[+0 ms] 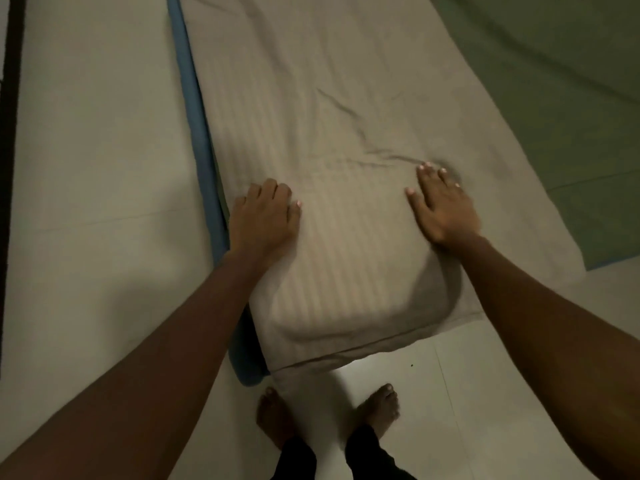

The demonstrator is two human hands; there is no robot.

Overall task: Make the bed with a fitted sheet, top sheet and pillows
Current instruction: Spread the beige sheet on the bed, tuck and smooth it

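Left of centre, my left hand rests flat, fingers apart, on the beige striped sheet covering the blue mattress. Right of centre, my right hand presses likewise. Wrinkles remain; no pillows in view.

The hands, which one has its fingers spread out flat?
The right hand: its fingers lie spread and flat on the beige sheet. The left hand curls its fingers at the edge.

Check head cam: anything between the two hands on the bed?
Only bare striped beige sheet lies between the left hand and the right hand in the head view, both pressed flat on it. No object, just a few wrinkles farther up.
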